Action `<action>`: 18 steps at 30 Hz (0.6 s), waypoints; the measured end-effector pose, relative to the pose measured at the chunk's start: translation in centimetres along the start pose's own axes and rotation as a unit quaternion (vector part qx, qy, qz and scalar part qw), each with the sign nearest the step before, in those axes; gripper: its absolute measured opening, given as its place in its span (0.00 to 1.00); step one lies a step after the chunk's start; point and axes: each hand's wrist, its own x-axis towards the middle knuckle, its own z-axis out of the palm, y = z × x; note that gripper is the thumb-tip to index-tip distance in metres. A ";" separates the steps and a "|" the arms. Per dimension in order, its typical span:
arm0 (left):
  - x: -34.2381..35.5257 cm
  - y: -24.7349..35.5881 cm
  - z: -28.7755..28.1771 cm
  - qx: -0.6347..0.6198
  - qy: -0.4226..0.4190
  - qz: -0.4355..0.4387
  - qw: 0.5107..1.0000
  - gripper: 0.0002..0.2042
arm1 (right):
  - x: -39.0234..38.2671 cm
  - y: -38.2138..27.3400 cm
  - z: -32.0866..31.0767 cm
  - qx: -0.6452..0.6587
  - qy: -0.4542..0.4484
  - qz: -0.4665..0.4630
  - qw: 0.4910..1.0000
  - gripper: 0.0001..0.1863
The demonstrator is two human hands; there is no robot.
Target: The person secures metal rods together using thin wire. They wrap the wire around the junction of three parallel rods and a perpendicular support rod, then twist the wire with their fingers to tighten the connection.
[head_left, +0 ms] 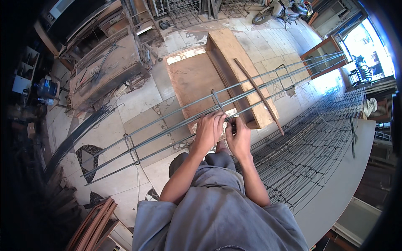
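Note:
A long, narrow rebar cage (pixel 167 129) runs slantwise in front of me, from lower left to upper right. Its thin steel bars pass through square stirrups, and one stirrup (pixel 215 98) stands just beyond my hands. My left hand (pixel 209 130) is closed over the near bars, its fingers curled at the stirrup joint. Right beside it, my right hand (pixel 238 137) is closed in a pinch at the same joint. What its fingertips hold is too small and hidden to make out. The cage lies across a wooden box-like frame (pixel 238 62), with a loose rusty bar (pixel 256 90) across its top.
Stacked wire-mesh cages (pixel 293 154) lie on my right, by a pale curved panel (pixel 356 163). A bundle of dark rods (pixel 75 136) is on the floor at left, near a worn wooden workbench (pixel 106 79). A motorcycle (pixel 280 10) stands far back.

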 end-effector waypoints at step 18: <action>-0.4 -0.6 0.0 -0.117 0.025 -0.074 0.990 0.12 | 0.9 1.1 -1.4 -0.149 -0.062 -0.210 0.964 0.16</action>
